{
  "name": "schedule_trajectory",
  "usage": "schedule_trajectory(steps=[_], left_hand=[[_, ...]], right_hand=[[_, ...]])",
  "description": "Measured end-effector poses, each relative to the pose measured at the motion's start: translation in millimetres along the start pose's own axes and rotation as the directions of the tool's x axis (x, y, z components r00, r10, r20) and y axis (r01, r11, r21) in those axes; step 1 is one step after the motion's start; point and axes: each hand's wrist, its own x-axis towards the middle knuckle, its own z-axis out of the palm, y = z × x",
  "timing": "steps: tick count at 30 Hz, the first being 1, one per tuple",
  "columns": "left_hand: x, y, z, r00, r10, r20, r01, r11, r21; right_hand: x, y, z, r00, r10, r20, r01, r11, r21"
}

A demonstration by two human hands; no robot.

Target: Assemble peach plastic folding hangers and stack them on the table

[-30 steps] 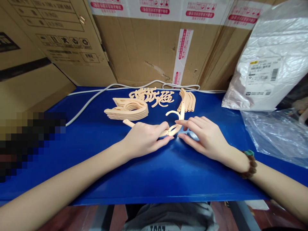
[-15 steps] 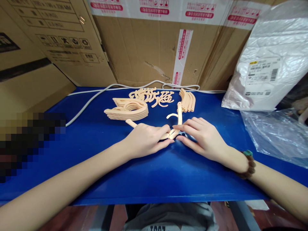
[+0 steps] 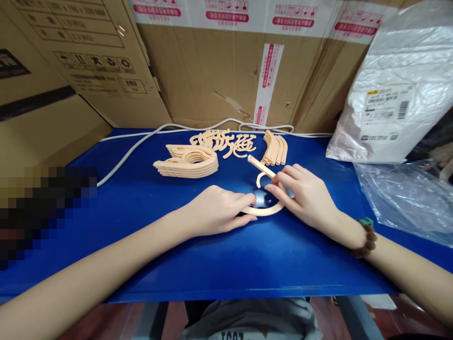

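My left hand (image 3: 219,210) pinches one curved end of a beige plastic folding clothes hanger (image 3: 264,212) just above the blue table. My right hand (image 3: 305,200) grips the same hanger further right, with fingers wrapped over its bend. One straight arm of it points up and left from the right hand, and its small hook (image 3: 259,180) curls below that arm. The joint under my right fingers is hidden. Behind my left hand stands a stack of folded hangers (image 3: 189,163).
Several loose hooks (image 3: 214,140) lie in a pile behind, with curved hanger arms (image 3: 274,148) stacked right of them. A white cable (image 3: 130,160) runs along the back by cardboard boxes (image 3: 212,75). A white parcel bag (image 3: 392,94) and clear plastic (image 3: 399,193) sit right.
The hanger has opened into a wide curve between my hands. Its upper arm has swung left, and my right hand has shifted slightly right and now grips it further round.
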Motion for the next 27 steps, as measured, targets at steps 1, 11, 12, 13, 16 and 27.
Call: schedule_trajectory(steps=[1,11,12,13,16,27], left_hand=[[0,0,0,1.0,0.004,-0.013,-0.004,1.0,-0.001],[0,-2,0,0.993,-0.029,-0.116,0.029,1.0,0.001],[0,-1,0,0.992,-0.031,-0.126,0.032,0.999,0.006],[1,-1,-1,0.991,-0.029,-0.131,0.031,0.999,0.014],[3,-1,-2,0.993,-0.009,-0.118,0.012,0.999,0.031],[3,-9,0,0.995,0.001,-0.096,0.005,0.998,0.056]], right_hand=[[0,1,0,1.0,0.005,0.006,-0.005,1.0,-0.023],[1,13,7,0.997,-0.015,0.078,0.032,0.974,-0.225],[1,13,7,0.996,-0.018,0.084,0.038,0.971,-0.235],[1,14,7,0.996,-0.021,0.089,0.042,0.969,-0.242],[0,15,7,0.994,-0.023,0.104,0.047,0.97,-0.239],[1,18,9,0.99,-0.002,0.142,0.031,0.98,-0.199]])
